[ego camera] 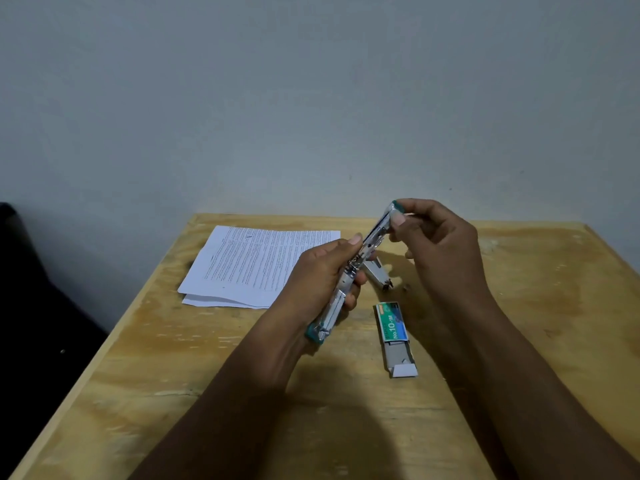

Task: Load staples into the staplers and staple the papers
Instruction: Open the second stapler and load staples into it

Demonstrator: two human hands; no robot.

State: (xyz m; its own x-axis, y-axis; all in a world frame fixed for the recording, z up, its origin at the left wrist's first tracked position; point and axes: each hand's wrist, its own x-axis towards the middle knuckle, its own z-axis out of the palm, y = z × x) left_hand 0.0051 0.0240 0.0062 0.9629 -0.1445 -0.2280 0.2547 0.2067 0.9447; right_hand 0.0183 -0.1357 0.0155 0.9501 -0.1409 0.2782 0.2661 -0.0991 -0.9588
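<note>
A small metal stapler with green ends [332, 308] is swung wide open, almost in a straight line, above the wooden table [519, 306]. My left hand [318, 271] grips its lower half. My right hand [440, 237] pinches the green tip of its upper half between thumb and fingers. A second stapler [379, 273] lies on the table behind my hands, partly hidden. A green staple box marked No.10 [393, 322] lies to the right with its grey tray pulled out toward me. Printed papers [256, 265] lie at the back left.
The table stands against a plain grey wall [311, 98]. A dark object [20, 271] fills the space left of the table. Bare wood shows in front of and to the right of the staple box.
</note>
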